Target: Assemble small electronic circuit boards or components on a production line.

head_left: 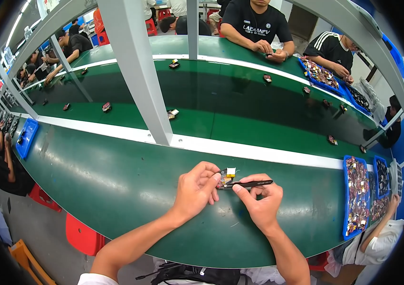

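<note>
Pinched between the thumb and fingers of my left hand (193, 189) is a small electronic assembly (224, 180). A silver pouch battery (231, 172) with a yellow edge sticks up from its far side. My right hand (264, 203) grips a pair of black tweezers (258, 183), pointing left. The tweezers' tips reach the assembly beside my left fingertips; whether they pinch a part is too small to tell. Both hands are just above the green worktable (116, 175), near its middle.
A blue tray (346, 209) heaped with small assemblies lies at the right. Beyond the white rail (259, 154) runs a green conveyor belt (202, 128) with scattered assemblies. A grey metal post (138, 76) rises ahead to the left. Co-workers sit opposite and at both sides.
</note>
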